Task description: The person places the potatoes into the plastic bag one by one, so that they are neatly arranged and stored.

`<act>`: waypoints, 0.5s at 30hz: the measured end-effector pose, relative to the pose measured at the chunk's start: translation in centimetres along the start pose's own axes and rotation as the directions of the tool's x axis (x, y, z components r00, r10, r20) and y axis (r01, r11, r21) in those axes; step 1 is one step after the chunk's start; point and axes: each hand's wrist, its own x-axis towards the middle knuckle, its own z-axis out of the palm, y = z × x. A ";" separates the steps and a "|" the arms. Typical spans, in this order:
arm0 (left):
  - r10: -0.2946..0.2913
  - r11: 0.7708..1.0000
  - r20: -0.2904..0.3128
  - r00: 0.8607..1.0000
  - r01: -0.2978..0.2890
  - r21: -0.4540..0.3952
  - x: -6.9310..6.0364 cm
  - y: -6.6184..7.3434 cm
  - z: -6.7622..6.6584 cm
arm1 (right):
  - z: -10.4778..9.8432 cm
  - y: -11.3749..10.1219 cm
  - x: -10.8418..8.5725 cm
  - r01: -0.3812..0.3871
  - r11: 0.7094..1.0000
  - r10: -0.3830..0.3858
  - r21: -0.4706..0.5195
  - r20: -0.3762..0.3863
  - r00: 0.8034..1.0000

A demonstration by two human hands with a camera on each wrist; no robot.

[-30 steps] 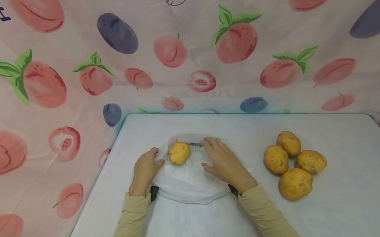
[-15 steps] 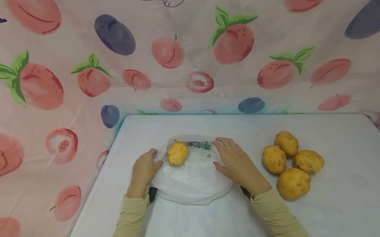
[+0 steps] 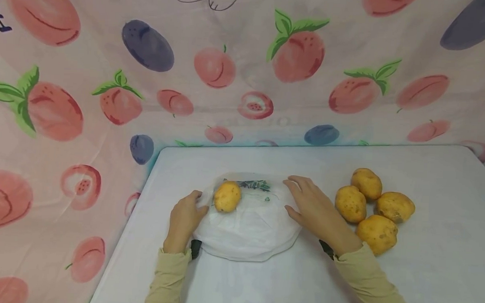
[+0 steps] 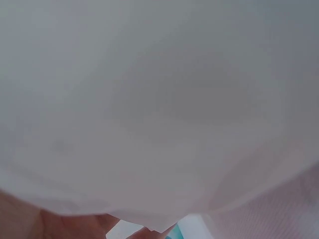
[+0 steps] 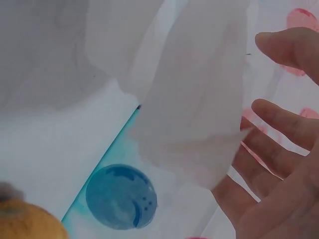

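Observation:
A thin white bag (image 3: 247, 233) with a dark green print lies bunched on the table. One yellow potato (image 3: 227, 196) shows at its upper left; whether it sits inside or on top I cannot tell. My left hand (image 3: 183, 219) holds the bag's left rim, thumb toward the potato; in the left wrist view the bag (image 4: 159, 99) hides most of that hand. Beyond the bag's right edge is my right hand (image 3: 315, 211), fingers spread and extended. In the right wrist view, loose film (image 5: 194, 104) touches or overlaps the fingers of the right hand (image 5: 279, 169), with the thumb apart.
Several potatoes (image 3: 374, 207) sit grouped on the table to the right, close to the right forearm. The white tabletop (image 3: 444, 269) ends at the back against a fruit-printed cloth (image 3: 229, 92). Dark wrist gear (image 3: 326, 248) shows under the right wrist.
My right hand has moved right, from over the bag to beyond its edge, uncovering more of the green print. The left hand and the potato on its side stay nearly still.

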 end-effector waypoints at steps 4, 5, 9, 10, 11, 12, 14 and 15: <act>0.003 1.000 -0.003 1.000 -0.003 0.000 0.0 0.0 0.0 | -0.4 0.4 -0.5 -0.005 1.000 0.005 -0.012 0.002 1.000; 0.005 1.000 -0.003 1.000 -0.005 0.002 0.0 0.0 0.0 | -0.4 0.5 -0.6 -0.003 1.000 0.003 -0.014 -0.001 1.000; 0.003 1.000 -0.001 1.000 -0.003 0.002 -0.1 0.0 -0.1 | -0.6 0.9 -1.1 0.018 1.000 -0.018 -0.006 -0.027 0.999; 0.004 1.000 -0.001 1.000 -0.004 0.002 -0.1 0.0 -0.1 | -0.6 1.0 -1.2 0.020 1.000 -0.020 -0.003 -0.031 0.999; 0.005 1.000 -0.002 1.000 -0.005 0.000 -0.1 0.0 -0.1 | -0.6 1.1 -1.3 0.023 1.000 -0.023 -0.002 -0.035 0.999; 0.007 1.000 -0.003 1.000 -0.007 -0.001 -0.1 0.0 -0.1 | -0.6 1.3 -1.4 0.026 1.000 -0.026 0.000 -0.040 0.999; 0.012 1.000 -0.008 1.000 -0.012 -0.001 -0.1 0.0 -0.1 | -0.6 1.5 -1.6 0.027 1.000 -0.027 0.000 -0.046 0.999; 0.014 1.000 -0.009 1.000 -0.014 -0.002 0.0 0.0 -0.1 | -0.6 1.6 -1.7 0.025 1.000 -0.025 -0.002 -0.049 0.998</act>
